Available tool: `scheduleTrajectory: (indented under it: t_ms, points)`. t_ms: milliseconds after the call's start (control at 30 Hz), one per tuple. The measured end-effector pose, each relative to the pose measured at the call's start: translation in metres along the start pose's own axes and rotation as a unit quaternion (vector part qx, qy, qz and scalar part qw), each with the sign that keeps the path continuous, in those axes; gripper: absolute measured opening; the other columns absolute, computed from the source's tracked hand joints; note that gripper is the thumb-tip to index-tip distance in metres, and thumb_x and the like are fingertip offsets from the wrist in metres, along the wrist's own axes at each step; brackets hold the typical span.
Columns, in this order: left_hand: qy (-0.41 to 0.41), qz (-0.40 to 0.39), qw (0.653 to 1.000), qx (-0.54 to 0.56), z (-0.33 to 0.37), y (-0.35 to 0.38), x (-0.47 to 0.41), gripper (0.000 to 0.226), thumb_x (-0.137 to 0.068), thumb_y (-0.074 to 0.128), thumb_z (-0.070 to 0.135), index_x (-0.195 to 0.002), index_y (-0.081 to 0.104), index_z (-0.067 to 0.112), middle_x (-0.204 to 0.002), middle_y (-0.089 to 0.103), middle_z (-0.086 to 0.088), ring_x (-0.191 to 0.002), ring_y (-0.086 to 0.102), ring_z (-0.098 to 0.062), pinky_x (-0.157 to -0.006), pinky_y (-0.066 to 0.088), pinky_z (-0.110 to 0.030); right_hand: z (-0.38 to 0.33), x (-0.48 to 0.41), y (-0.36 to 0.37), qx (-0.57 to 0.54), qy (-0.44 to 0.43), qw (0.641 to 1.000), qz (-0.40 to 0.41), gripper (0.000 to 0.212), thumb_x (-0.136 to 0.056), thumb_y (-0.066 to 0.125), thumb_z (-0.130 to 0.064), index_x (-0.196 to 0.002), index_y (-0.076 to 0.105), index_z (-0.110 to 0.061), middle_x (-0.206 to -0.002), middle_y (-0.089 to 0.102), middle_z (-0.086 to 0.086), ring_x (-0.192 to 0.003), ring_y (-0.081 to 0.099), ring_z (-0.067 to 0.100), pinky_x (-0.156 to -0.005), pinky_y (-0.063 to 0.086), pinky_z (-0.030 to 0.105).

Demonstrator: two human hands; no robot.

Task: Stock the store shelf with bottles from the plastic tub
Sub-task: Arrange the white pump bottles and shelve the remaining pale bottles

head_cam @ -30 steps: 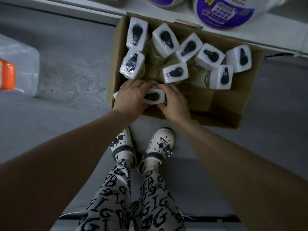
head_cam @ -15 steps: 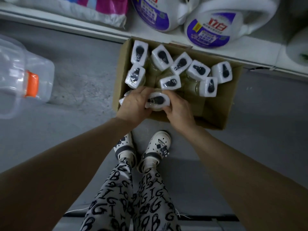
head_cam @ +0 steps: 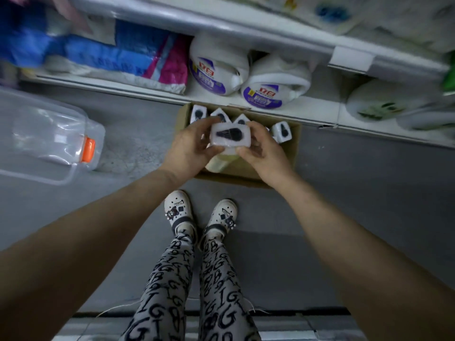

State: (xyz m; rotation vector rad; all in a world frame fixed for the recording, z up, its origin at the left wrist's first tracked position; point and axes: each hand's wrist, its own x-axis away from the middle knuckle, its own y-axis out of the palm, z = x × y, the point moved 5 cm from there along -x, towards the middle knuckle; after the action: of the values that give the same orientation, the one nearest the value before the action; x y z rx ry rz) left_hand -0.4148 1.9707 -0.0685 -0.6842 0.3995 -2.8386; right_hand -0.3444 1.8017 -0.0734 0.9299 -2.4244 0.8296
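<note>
A clear plastic tub with an orange latch (head_cam: 49, 141) lies on the grey floor at the far left, well apart from the hands. Behind it, on the white bottom shelf (head_cam: 320, 114), rests a blue and pink plastic bag (head_cam: 128, 62). Towards the middle, the left hand (head_cam: 189, 146) curls its fingers round the left side of a pale yellow bottle with a white film-wrapped black pump top (head_cam: 230, 137). The right hand (head_cam: 263, 148) grips the same top from the other side, thumb on the near edge. The bottle is held between them, over the open brown cardboard box (head_cam: 293, 148), which stands on the floor against the shelf. More wrapped pump bottles (head_cam: 283, 131) stand upright inside the box, partly hidden by the hands. Just behind the box, two white jugs with purple labels (head_cam: 216, 70) sit side by side on the shelf. Objects further right are too blurred to tell
</note>
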Motion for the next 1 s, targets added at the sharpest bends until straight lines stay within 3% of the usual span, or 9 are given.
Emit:
scheduleTrajectory:
  t_ms: [100,200,300,400,467,600,767,900,1000]
  points:
    - [-0.009,0.018,0.999,0.047,0.044,-0.019,0.012,0.057,-0.084,0.074,0.004,-0.136,0.053,0.014,-0.116,0.064,-0.005,-0.105,0.066,-0.017,-0.09,0.055,-0.024,-0.036,0.022,-0.014,-0.094,-0.01,0.996,-0.002,0.046,-0.096,0.064,-0.029,-0.138,0.046,-0.034,-0.135,0.058,-0.015,-0.129,0.052,0.004,-0.11,0.045,0.037]
    - [-0.013,0.026,0.995,0.095,0.079,-0.035,0.026,0.055,-0.085,0.074,0.004,-0.132,0.052,0.021,-0.112,0.064,0.001,-0.1,0.067,-0.012,-0.088,0.055,-0.022,-0.073,0.042,-0.028,-0.132,-0.022,0.991,0.015,0.046,-0.098,0.061,-0.028,-0.141,0.045,-0.034,-0.132,0.06,-0.015,-0.12,0.057,0.004,-0.1,0.049,0.028]
    - [0.012,0.031,0.993,0.113,0.118,-0.047,0.038,0.049,-0.088,0.07,0.006,-0.134,0.051,0.009,-0.113,0.064,-0.001,-0.095,0.063,0.005,-0.085,0.052,-0.016,-0.109,0.06,-0.046,-0.18,-0.027,0.983,0.035,0.043,-0.1,0.06,-0.023,-0.141,0.047,-0.028,-0.128,0.063,-0.011,-0.113,0.06,0.003,-0.085,0.049,0.016]
    - [0.061,0.04,0.993,0.089,0.164,-0.061,0.051,0.042,-0.093,0.066,0.015,-0.132,0.055,0.007,-0.113,0.064,0.004,-0.094,0.059,0.016,-0.079,0.048,-0.008,-0.147,0.08,-0.066,-0.212,-0.046,0.975,0.056,0.038,-0.098,0.061,-0.026,-0.136,0.053,-0.024,-0.127,0.064,-0.004,-0.116,0.062,0.012,-0.091,0.053,0.029]
    - [0.084,0.041,0.992,0.09,0.196,-0.073,0.062,0.039,-0.094,0.065,0.02,-0.13,0.057,0.01,-0.113,0.066,0.009,-0.098,0.06,0.013,-0.083,0.049,-0.009,-0.174,0.096,-0.08,-0.225,-0.063,0.97,0.073,0.032,-0.098,0.062,-0.027,-0.129,0.057,-0.025,-0.12,0.066,-0.005,-0.114,0.064,0.017,-0.096,0.055,0.04]
    - [0.116,0.01,0.988,0.104,0.249,-0.091,0.083,0.034,-0.096,0.062,0.024,-0.129,0.058,0.017,-0.117,0.069,0.003,-0.107,0.065,-0.005,-0.089,0.054,-0.024,-0.219,0.127,-0.104,-0.223,-0.09,0.966,0.098,0.027,-0.096,0.063,-0.031,-0.123,0.06,-0.029,-0.117,0.064,-0.002,-0.11,0.066,0.017,-0.096,0.056,0.042]
    - [0.138,0.014,0.986,0.097,0.298,-0.11,0.102,0.03,-0.096,0.063,0.027,-0.124,0.06,0.017,-0.11,0.07,-0.001,-0.087,0.069,-0.006,-0.068,0.054,-0.02,-0.259,0.158,-0.126,-0.226,-0.1,0.96,0.131,0.036,-0.093,0.066,-0.033,-0.126,0.061,-0.021,-0.115,0.067,0.006,-0.107,0.067,0.02,-0.099,0.053,0.047]
    - [0.15,0.037,0.984,0.09,0.332,-0.123,0.124,0.043,-0.085,0.068,0.044,-0.12,0.064,0.019,-0.109,0.072,0.001,-0.101,0.069,-0.014,-0.089,0.057,-0.038,-0.289,0.182,-0.142,-0.203,-0.118,0.963,0.129,0.034,-0.095,0.063,-0.034,-0.126,0.062,-0.02,-0.117,0.069,0.005,-0.106,0.068,0.019,-0.098,0.054,0.046]
    - [0.157,0.055,0.983,0.073,0.354,-0.133,0.139,0.049,-0.081,0.067,0.052,-0.116,0.066,0.018,-0.105,0.074,-0.002,-0.099,0.071,-0.017,-0.089,0.058,-0.045,-0.311,0.198,-0.153,-0.194,-0.133,0.963,0.132,0.036,-0.093,0.064,-0.039,-0.124,0.063,-0.021,-0.118,0.07,0.003,-0.105,0.068,0.018,-0.091,0.057,0.04]
